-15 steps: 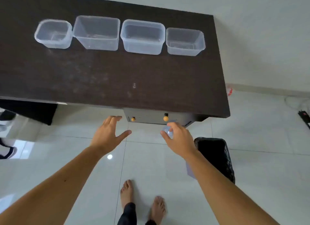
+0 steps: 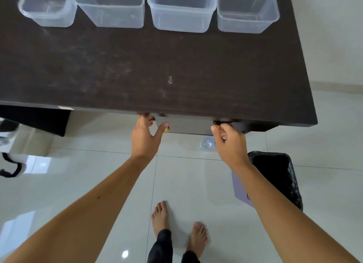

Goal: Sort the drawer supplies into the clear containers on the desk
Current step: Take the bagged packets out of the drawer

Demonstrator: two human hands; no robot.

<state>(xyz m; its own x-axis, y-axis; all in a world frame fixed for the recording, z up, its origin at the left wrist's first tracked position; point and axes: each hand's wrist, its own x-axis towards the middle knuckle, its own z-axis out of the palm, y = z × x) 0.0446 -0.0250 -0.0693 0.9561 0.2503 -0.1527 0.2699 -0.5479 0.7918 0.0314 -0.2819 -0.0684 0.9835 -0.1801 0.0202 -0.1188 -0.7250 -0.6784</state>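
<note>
My left hand (image 2: 144,139) and right hand (image 2: 228,143) each pinch a knob on the drawer (image 2: 188,127), shut under the surface (image 2: 137,66) edge. Stiff, probably light (contents unseen); pull evenly by both knobs.

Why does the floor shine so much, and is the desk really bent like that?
Head view: the glossy floor tiles mirror lights, with a bright spot near the feet; the wide lens bows the desk edge; the clear containers are cut off at the top; the fingers at the drawer look slightly soft.
</note>
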